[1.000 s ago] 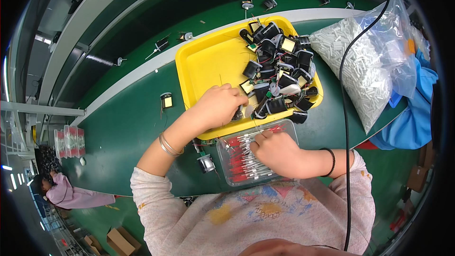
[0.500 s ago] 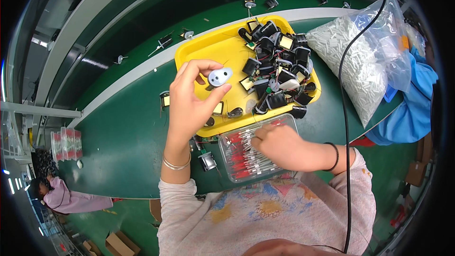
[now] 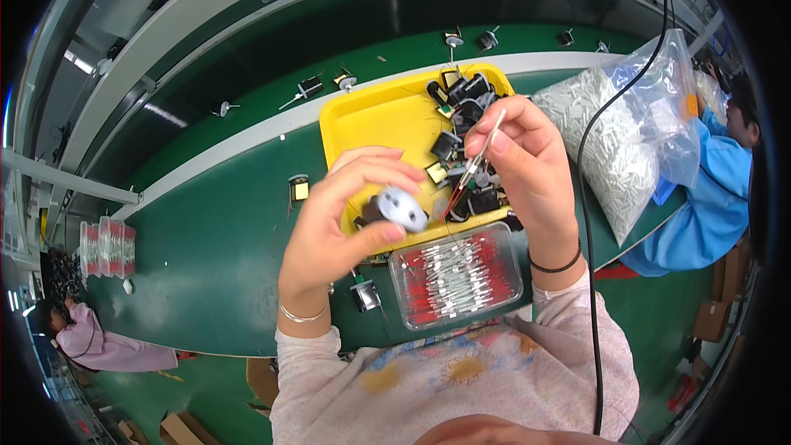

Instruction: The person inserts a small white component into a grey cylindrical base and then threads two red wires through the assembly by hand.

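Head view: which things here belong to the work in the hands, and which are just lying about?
In use:
- left hand holding a small grey-faced motor part
- right hand pinching a thin sleeved wire
- clear box of red-and-white wires
- yellow tray of black parts

Lying about:
- bag of white pieces
- loose parts on the green belt
- black cable

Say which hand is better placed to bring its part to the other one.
Right, probably. The right hand pinches a thin white-sleeved red wire whose tip already points toward the small black part with a round white face held by the left hand, which cradles it steady.
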Tool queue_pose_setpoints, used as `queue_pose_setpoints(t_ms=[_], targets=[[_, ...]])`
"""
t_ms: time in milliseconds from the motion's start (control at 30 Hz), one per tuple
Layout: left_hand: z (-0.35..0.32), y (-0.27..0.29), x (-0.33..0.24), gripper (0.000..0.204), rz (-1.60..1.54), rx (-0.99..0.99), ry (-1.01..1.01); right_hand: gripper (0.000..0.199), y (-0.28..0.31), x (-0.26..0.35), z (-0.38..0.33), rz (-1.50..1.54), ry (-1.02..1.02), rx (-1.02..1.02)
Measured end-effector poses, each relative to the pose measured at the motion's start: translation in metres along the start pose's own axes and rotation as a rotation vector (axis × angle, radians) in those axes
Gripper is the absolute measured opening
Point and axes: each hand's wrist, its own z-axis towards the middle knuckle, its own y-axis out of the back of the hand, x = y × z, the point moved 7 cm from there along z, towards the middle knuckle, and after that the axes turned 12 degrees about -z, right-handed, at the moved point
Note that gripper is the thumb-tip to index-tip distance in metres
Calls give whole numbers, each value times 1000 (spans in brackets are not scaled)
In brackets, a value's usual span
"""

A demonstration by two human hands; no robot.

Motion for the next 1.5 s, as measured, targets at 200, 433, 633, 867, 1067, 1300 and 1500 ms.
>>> queue_pose_setpoints(t_ms=[200, 433, 633, 867, 1067, 1300, 1500], targets=[[8, -19, 6, 39, 94, 68, 9, 11, -5, 7, 2, -80, 110, -31], [10, -18, 10, 35, 78, 74, 44, 11, -8, 13, 7, -467, 196, 190], [7, -13, 12, 37, -2, -23, -10, 14, 20, 44, -9, -281, 421, -142], [-4, -17, -7, 37, 182, -231, -307, 20, -24, 76, -42, -745, 643, -68], [-9, -14, -3, 37, 59, -291, -431, 32, -33, 78, -46, -866, 661, 38], [-15, -6, -10, 42, 266, -375, -440, 31, -34, 75, -49, -855, 712, 38], [-17, -3, -12, 41, 254, -400, -458, 31, -37, 74, -48, -900, 737, 49]])
